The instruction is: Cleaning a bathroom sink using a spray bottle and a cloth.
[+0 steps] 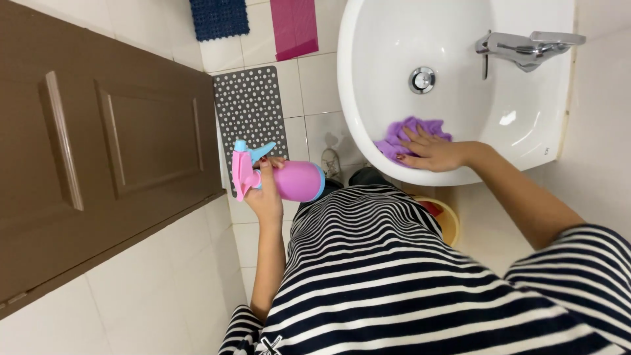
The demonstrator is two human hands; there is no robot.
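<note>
White bathroom tiles surrounded the sink (368, 141). A purple cloth (402, 137) was pressed flat under the right hand (434, 152), just beyond its grip; the left hand (266, 194) was clenched round a pink spray bottle (289, 179), well apart.

A brown panelled door (98, 144) fills the left side, standing over pale floor tiles (164, 289). Beside its edge lies a grey mat with white dots (251, 108), and further off sit a dark blue mat (219, 18) and a pink mat (294, 27) (both cut by the frame's edge). A chrome tap (526, 47) reaches over the basin above a round chrome drain plug (422, 79), and a yellow bucket (447, 220) shows partly under the basin, with a shoe (330, 162) on the tiles nearby.
</note>
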